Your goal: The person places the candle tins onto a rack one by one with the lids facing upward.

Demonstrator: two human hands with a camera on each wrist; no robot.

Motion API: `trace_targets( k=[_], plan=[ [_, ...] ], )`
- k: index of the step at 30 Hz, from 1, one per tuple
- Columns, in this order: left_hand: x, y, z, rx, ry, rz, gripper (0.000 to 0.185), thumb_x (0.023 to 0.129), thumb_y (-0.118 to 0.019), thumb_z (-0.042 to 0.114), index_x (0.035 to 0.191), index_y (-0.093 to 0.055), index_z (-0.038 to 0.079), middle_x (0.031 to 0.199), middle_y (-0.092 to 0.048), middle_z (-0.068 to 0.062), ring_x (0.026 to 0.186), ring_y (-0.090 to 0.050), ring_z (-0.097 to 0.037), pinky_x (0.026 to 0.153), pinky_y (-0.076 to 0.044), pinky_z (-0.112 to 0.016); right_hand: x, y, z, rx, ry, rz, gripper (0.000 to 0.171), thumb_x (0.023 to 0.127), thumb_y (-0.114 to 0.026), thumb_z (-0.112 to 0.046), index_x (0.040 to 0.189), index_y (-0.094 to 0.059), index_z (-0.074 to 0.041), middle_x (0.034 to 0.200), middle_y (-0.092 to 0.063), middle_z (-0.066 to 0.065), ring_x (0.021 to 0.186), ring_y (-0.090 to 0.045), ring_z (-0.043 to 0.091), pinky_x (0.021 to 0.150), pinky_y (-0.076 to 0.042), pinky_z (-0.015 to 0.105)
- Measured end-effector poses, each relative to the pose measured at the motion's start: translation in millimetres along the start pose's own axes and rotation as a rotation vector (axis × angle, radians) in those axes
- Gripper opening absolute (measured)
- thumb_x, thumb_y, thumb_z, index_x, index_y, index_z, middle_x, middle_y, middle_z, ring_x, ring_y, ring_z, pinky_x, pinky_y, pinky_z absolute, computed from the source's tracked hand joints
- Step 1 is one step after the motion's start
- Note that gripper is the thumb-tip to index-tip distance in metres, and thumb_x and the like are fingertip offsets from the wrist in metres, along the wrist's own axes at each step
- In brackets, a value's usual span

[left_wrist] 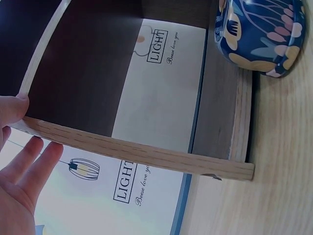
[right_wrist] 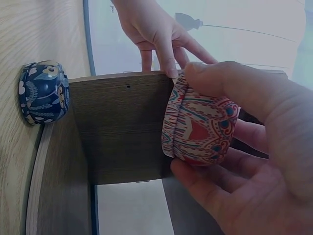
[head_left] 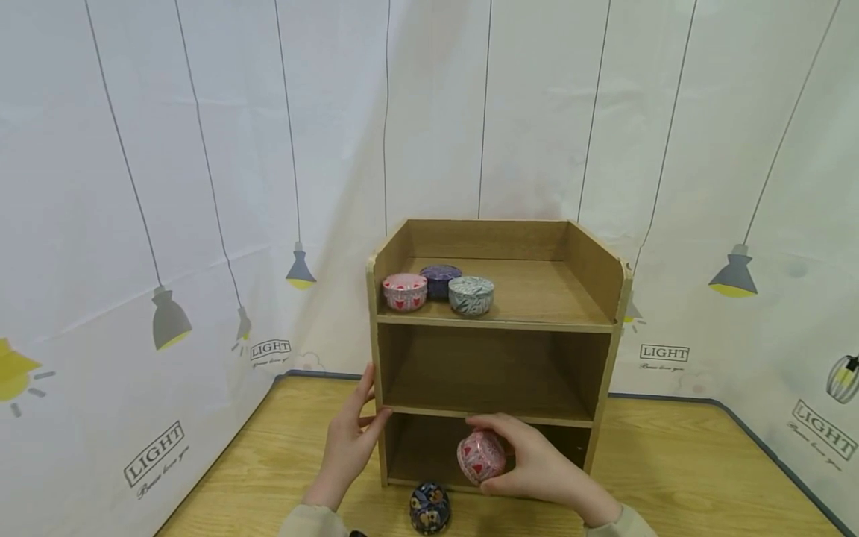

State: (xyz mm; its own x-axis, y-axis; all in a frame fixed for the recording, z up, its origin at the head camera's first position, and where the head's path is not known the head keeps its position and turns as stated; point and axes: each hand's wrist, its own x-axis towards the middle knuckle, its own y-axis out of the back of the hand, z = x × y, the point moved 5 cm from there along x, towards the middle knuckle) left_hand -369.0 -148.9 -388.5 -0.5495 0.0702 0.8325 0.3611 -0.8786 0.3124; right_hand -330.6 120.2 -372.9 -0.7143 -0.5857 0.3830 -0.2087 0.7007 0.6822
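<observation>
Wooden shelf unit stands on the bench; the left hand, fingers straight, braces its side. The right hand grips a red patterned tin at the bottom compartment's mouth. Next, likely, sliding it inside, clear of the blue tin.

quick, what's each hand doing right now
Left hand: open, straight fingers resting against the left side panel of the wooden shelf.
Right hand: holding the pink patterned tin at the bottom compartment's opening.
</observation>
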Motion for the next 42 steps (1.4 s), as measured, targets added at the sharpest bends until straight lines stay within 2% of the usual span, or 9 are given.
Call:
trace_targets(
  k=[10, 17, 29, 36, 42],
  plan=[
    [0.5, -0.4, -0.4, -0.018, 0.009, -0.001, 0.081, 0.083, -0.073, -0.004, 0.152, -0.035, 0.015, 0.142, -0.05, -0.013, 0.109, -0.061, -0.032, 0.066, -0.06, -0.033, 0, 3, -6, 0.066, 0.0, -0.014, 0.071, 0.075, -0.085, -0.022, 0.138, -0.052, -0.024, 0.128, -0.052, 0.002, 0.106, -0.056, 0.017, 0.077, -0.057, 0.028],
    [0.7, -0.5, -0.3, -0.02, 0.006, -0.001, 0.081, 0.083, -0.072, -0.005, 0.152, -0.035, 0.015, 0.142, -0.05, -0.013, 0.109, -0.061, -0.032, 0.066, -0.06, -0.034, 0, 7, -12, 0.056, -0.004, -0.01, 0.063, 0.075, -0.084, -0.02, 0.131, -0.057, -0.027, 0.127, -0.051, 0.001, 0.103, -0.056, 0.016, 0.074, -0.057, 0.026],
    [0.2, -0.4, -1.1, -0.02, 0.03, -0.002, 0.083, 0.082, -0.073, -0.005, 0.152, -0.034, 0.017, 0.137, -0.055, -0.013, 0.108, -0.062, -0.03, 0.066, -0.06, -0.03, 1, 15, -20, 0.051, 0.009, 0.025, 0.062, 0.076, -0.085, -0.02, 0.131, -0.057, -0.026, 0.129, -0.051, 0.002, 0.105, -0.055, 0.019, 0.075, -0.057, 0.028],
    [0.1, -0.2, 0.5, -0.023, 0.027, 0.001, 0.082, 0.082, -0.073, -0.006, 0.152, -0.035, 0.015, 0.134, -0.057, -0.014, 0.107, -0.062, -0.031, 0.066, -0.06, -0.031, 2, 21, -25, 0.009, 0.053, 0.067, 0.064, 0.073, -0.086, -0.017, 0.13, -0.057, -0.02, 0.125, -0.055, 0.002, 0.104, -0.056, 0.016, 0.078, -0.056, 0.028],
    [-0.1, -0.1, 0.8, -0.02, 0.033, -0.001, 0.082, 0.082, -0.073, -0.006, 0.152, -0.035, 0.016, 0.137, -0.055, -0.014, 0.107, -0.062, -0.031, 0.065, -0.06, -0.032, 4, 24, -28, 0.021, 0.059, 0.068, 0.064, 0.074, -0.086, -0.015, 0.13, -0.056, -0.017, 0.124, -0.056, 0.001, 0.104, -0.057, 0.014, 0.082, -0.056, 0.028]
  ],
)
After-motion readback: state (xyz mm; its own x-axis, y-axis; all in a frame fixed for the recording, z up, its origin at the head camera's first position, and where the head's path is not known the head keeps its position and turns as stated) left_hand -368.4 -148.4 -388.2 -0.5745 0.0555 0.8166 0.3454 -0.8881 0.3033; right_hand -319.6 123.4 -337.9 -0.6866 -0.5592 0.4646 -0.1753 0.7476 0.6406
